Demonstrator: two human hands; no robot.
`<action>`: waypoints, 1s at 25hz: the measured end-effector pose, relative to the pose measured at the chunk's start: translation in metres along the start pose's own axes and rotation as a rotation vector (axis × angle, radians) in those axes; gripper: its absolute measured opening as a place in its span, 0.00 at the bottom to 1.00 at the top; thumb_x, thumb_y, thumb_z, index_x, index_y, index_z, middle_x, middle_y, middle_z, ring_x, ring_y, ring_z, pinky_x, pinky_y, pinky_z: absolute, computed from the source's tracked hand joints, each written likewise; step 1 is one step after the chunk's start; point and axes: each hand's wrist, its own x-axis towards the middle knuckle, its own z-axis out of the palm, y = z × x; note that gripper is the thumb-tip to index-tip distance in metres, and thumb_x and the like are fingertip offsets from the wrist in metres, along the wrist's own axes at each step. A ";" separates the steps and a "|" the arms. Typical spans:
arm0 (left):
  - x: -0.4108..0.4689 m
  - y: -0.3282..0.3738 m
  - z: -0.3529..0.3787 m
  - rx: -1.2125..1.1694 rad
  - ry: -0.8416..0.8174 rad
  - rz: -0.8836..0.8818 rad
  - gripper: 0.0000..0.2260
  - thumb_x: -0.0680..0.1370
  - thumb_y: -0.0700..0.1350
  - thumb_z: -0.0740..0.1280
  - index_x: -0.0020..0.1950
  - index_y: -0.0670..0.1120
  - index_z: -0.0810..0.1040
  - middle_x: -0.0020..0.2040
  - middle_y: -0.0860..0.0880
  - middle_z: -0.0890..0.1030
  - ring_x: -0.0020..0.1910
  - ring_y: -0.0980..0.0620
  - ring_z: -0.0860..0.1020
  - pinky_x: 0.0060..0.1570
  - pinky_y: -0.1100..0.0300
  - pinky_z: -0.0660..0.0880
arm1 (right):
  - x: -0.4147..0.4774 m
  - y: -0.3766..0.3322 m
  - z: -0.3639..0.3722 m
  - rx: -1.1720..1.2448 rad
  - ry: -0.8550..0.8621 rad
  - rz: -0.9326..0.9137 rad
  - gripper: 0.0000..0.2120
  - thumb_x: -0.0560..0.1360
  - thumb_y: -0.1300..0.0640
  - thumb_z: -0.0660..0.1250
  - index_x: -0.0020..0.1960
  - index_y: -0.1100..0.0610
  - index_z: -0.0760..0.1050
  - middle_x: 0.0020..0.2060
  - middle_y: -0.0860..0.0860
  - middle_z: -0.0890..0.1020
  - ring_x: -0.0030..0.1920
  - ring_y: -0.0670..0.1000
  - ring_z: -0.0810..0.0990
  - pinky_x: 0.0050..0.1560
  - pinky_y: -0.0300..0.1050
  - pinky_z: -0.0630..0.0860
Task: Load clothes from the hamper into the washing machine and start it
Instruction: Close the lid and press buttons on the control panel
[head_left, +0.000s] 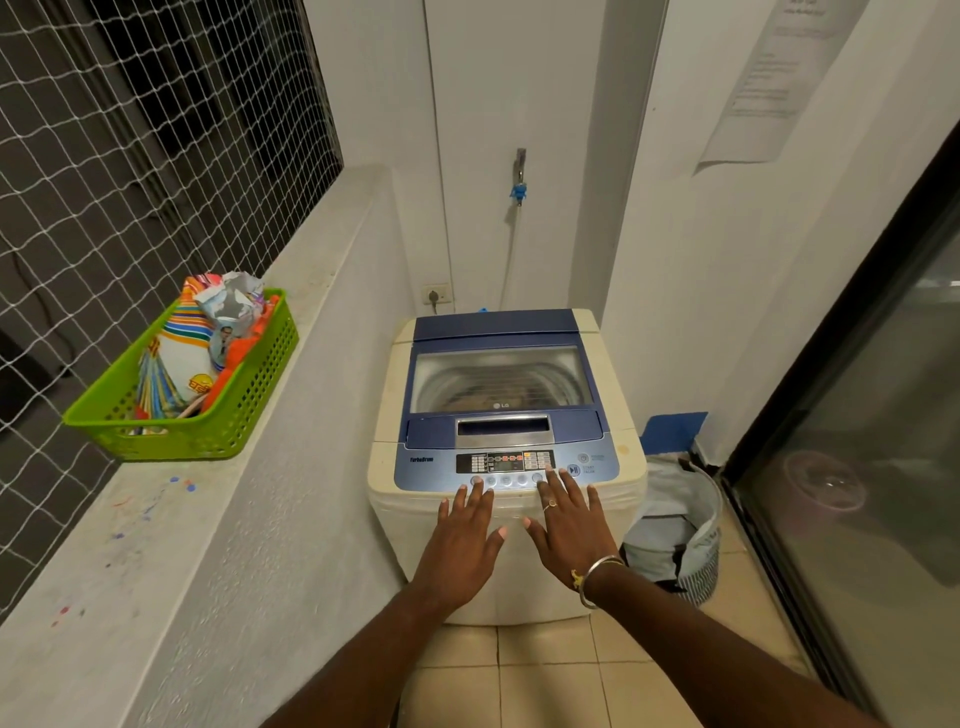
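A cream top-loading washing machine (618, 374) with a blue lid stands ahead, its lid closed; through the clear window I see cloth in the drum. Its control panel (505, 461) shows lit indicators. My left hand (465, 540) lies flat with fingers spread, fingertips at the left buttons of the panel. My right hand (569, 522), with a ring and a bangle, is also spread, its index fingertip on a button at the right end of the button row. The hamper (685, 530), a grey and white fabric bag, stands on the floor to the right of the machine.
A green plastic basket (249, 400) with packets sits on the ledge at left, below a netted window. A tap with a hose (518, 182) and a wall socket (436, 295) are behind the machine. A glass sliding door (857, 493) runs along the right.
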 end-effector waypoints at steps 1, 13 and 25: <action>0.001 0.000 0.000 0.007 -0.001 0.001 0.28 0.83 0.60 0.48 0.81 0.52 0.46 0.81 0.51 0.44 0.80 0.49 0.44 0.76 0.52 0.40 | 0.001 0.000 0.000 -0.002 -0.003 0.000 0.44 0.70 0.33 0.27 0.79 0.52 0.48 0.79 0.50 0.47 0.79 0.53 0.42 0.77 0.59 0.44; 0.005 -0.008 0.000 0.013 -0.024 -0.013 0.29 0.83 0.60 0.48 0.81 0.51 0.46 0.81 0.51 0.45 0.80 0.49 0.44 0.75 0.51 0.40 | 0.006 -0.009 -0.004 -0.001 -0.001 -0.024 0.36 0.77 0.37 0.39 0.78 0.54 0.54 0.79 0.52 0.52 0.79 0.54 0.47 0.77 0.59 0.48; 0.008 -0.026 0.008 -0.004 -0.041 -0.014 0.28 0.84 0.59 0.48 0.81 0.50 0.46 0.81 0.50 0.45 0.80 0.47 0.45 0.76 0.49 0.42 | 0.018 -0.024 0.014 -0.003 -0.074 -0.054 0.31 0.80 0.39 0.47 0.78 0.54 0.54 0.79 0.52 0.53 0.78 0.54 0.51 0.76 0.57 0.54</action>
